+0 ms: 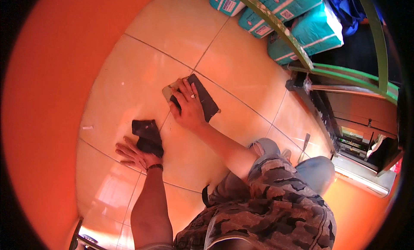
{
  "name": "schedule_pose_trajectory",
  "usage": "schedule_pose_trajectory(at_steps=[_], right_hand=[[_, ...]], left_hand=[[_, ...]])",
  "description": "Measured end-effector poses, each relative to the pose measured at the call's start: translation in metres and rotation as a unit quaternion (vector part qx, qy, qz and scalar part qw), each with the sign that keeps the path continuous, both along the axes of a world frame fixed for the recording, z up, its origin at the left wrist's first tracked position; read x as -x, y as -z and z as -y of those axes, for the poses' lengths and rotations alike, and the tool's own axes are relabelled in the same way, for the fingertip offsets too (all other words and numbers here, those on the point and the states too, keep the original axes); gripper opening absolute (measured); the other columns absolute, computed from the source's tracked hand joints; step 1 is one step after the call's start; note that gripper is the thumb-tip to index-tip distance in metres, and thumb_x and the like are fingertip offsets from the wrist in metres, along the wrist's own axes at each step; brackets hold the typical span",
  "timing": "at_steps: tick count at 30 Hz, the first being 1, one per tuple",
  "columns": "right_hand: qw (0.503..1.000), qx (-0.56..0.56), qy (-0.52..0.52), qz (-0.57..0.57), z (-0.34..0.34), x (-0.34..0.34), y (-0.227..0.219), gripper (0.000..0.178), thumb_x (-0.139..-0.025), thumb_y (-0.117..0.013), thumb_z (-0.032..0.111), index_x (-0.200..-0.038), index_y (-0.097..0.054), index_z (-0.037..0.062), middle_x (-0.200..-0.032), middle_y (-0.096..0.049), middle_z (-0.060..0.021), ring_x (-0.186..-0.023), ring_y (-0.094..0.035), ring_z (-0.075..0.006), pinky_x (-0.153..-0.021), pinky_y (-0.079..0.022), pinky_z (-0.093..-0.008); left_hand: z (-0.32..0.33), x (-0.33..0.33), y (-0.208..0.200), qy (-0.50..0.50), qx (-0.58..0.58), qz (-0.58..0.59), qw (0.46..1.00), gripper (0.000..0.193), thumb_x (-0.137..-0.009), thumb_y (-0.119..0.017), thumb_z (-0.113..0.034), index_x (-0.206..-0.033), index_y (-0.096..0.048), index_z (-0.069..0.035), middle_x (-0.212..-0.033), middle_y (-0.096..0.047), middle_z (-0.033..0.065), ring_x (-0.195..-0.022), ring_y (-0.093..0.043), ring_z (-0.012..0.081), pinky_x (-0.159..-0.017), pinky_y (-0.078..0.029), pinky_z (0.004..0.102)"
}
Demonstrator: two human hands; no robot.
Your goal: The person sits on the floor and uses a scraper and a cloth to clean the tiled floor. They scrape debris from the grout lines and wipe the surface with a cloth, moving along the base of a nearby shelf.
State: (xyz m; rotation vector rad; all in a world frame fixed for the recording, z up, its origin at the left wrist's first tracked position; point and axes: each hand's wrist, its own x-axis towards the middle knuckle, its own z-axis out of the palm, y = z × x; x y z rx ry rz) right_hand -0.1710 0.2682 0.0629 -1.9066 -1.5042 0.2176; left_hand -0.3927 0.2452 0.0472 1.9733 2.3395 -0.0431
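Right hand (pixel 188 107): palm down, fingers gently bent, over a dark rectangular sheet (pixel 206 98) on the tiled floor (pixel 241 73); any grip is hidden beneath. Left hand (pixel 136 154): fingers splayed, thumb side against a smaller black piece (pixel 147 132); nothing visibly clasped. Both pieces are probably light, thin and pliable, best lifted by a free corner. Upper right: teal-wrapped packages (pixel 314 36), contents not visible.
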Motion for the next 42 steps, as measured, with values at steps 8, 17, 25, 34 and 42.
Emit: schedule_pose_trajectory(at_steps=[8, 17, 25, 34, 42], right_hand=[[0.945, -0.152, 0.126, -0.259, 0.087, -0.024, -0.006, 0.011, -0.089, -0.066, 0.004, -0.099, -0.071, 0.0024, -0.112, -0.07, -0.0141, -0.113, -0.063, -0.0231, -0.092, -0.05, -0.036], [0.882, 0.176, 0.421, -0.119, 0.299, -0.27, -0.048, 0.029, -0.08, -0.073, 0.017, -0.105, -0.072, 0.0031, -0.094, -0.073, -0.0096, -0.089, -0.069, -0.0208, -0.081, -0.053, -0.0327], [0.691, 0.481, 0.54, 0.001, 0.595, -0.315, -0.025, 0.061, -0.082, -0.064, 0.042, -0.132, -0.055, 0.0074, -0.132, -0.055, -0.0273, -0.126, -0.051, -0.0405, -0.107, -0.04, -0.0451], [0.713, 0.289, 0.639, 0.003, 0.634, -0.279, 0.017, 0.064, -0.088, -0.063, 0.029, -0.14, -0.036, 0.0044, -0.128, -0.054, -0.0317, -0.119, -0.053, -0.0474, -0.105, -0.041, -0.0494], [0.736, 0.123, 0.536, -0.395, 0.619, -0.255, -0.036, 0.033, -0.079, -0.062, 0.019, -0.107, -0.056, 0.0024, -0.078, -0.059, -0.0066, -0.066, -0.061, -0.0211, -0.043, -0.048, -0.0313]], left_hand=[[-0.003, 0.013, 0.034, 0.015, -0.056, -0.02, 0.998, 0.118, -0.068, -0.081, -0.032, -0.158, -0.006, -0.02, -0.165, -0.002, 0.0154, -0.153, -0.001, 0.0337, -0.117, -0.003, 0.0641], [-0.002, -0.005, -0.007, -0.017, 0.039, -0.02, 0.999, 0.105, -0.08, -0.076, -0.025, -0.158, -0.006, -0.021, -0.164, -0.001, 0.0176, -0.152, -0.003, 0.0356, -0.114, -0.008, 0.0671], [-0.011, 0.007, 0.001, -0.004, -0.002, -0.004, 1.0, 0.098, -0.08, -0.072, -0.02, -0.158, -0.012, -0.022, -0.163, -0.004, 0.0193, -0.151, -0.003, 0.0376, -0.113, -0.006, 0.0699], [-0.012, 0.031, 0.028, 0.069, 0.004, 0.119, 0.99, 0.074, -0.084, -0.054, -0.014, -0.153, -0.026, -0.015, -0.162, -0.014, 0.0169, -0.151, -0.01, 0.0329, -0.117, -0.009, 0.0606], [0.043, -0.013, 0.018, 0.019, -0.023, 0.469, 0.883, 0.02, -0.092, -0.056, -0.015, -0.107, -0.061, -0.002, -0.115, -0.06, 0.0114, -0.099, -0.059, 0.0219, -0.089, -0.048, 0.0336]])
